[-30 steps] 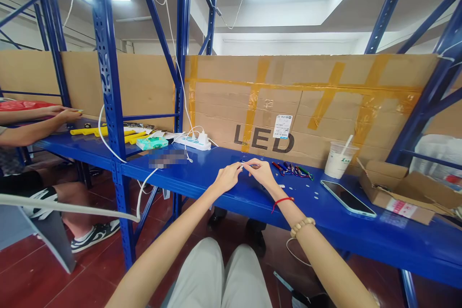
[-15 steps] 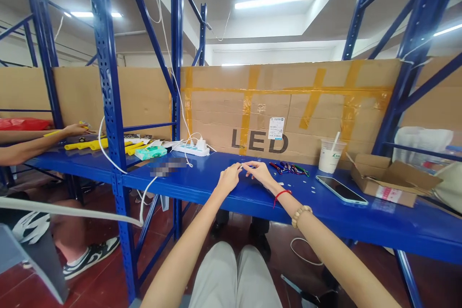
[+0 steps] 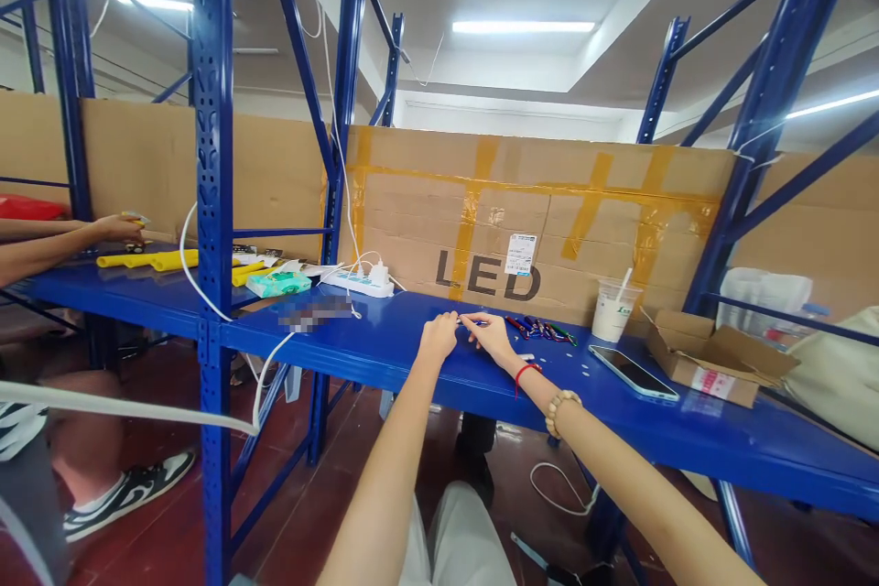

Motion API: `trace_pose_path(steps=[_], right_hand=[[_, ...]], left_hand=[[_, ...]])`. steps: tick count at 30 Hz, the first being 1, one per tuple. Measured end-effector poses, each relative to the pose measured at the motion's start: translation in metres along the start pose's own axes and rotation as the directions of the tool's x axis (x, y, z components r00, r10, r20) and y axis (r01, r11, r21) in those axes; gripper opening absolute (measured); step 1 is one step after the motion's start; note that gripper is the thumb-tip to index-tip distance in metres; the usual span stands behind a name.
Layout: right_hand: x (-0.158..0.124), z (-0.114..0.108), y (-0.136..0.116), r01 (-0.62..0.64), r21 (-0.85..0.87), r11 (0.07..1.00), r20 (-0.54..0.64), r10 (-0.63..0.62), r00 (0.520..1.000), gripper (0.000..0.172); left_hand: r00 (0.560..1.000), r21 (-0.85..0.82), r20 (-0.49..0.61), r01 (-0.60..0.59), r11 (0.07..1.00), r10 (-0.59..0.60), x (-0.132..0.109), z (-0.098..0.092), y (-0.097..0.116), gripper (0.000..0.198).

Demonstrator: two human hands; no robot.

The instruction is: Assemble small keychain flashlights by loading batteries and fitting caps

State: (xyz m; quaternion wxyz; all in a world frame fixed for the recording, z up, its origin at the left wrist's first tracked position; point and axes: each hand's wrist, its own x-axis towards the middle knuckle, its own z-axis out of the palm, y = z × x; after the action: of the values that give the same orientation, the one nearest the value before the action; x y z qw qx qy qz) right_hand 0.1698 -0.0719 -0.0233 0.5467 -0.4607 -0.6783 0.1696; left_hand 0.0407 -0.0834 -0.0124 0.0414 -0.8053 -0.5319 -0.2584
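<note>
Above the blue tabletop, my left hand and my right hand meet at the fingertips. My left hand is curled with its fingers pinched together. My right thumb and forefinger close against it, and a sliver of something small and dark shows at the right fingers. Its kind is too small to make out. Just beyond my right hand lies a cluster of small shiny red, blue and green clip-like pieces. Small white bits are scattered near my right wrist.
A lidded cup with a straw, a phone and an open cardboard box stand to the right. Leftward are a power strip, a green packet, yellow tubes and another person's hand. Blue posts rise at the left.
The view has turned and shifted slightly. My hands stay together at the fingertips, with the right fingers slightly rearranged. The other person's hand at the left has shifted a little.
</note>
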Motion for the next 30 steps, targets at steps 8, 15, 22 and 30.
trace_pose_path(steps=[8, 15, 22, 30], right_hand=[[0.009, 0.011, 0.003, 0.203, -0.282, 0.938, -0.002, -0.212, 0.977, 0.032], [0.019, 0.021, -0.003, 0.262, -0.517, 0.815, 0.057, -0.273, 0.960, 0.021], [0.030, 0.026, 0.000, 0.170, -0.646, 0.744, 0.045, -0.185, 0.982, 0.019], [0.032, 0.017, 0.008, -0.062, -0.681, 0.730, -0.165, -0.071, 0.984, 0.022]], left_hand=[[0.998, 0.098, -0.036, 0.054, 0.994, -0.051, 0.008, 0.006, 0.001, 0.032], [0.990, 0.179, -0.086, 0.123, 0.976, -0.109, 0.018, 0.012, -0.006, 0.027], [0.981, 0.264, -0.139, 0.172, 0.949, -0.139, 0.022, 0.008, -0.003, 0.027], [0.984, 0.243, -0.155, 0.127, 0.962, -0.091, 0.024, 0.006, -0.006, 0.032]])
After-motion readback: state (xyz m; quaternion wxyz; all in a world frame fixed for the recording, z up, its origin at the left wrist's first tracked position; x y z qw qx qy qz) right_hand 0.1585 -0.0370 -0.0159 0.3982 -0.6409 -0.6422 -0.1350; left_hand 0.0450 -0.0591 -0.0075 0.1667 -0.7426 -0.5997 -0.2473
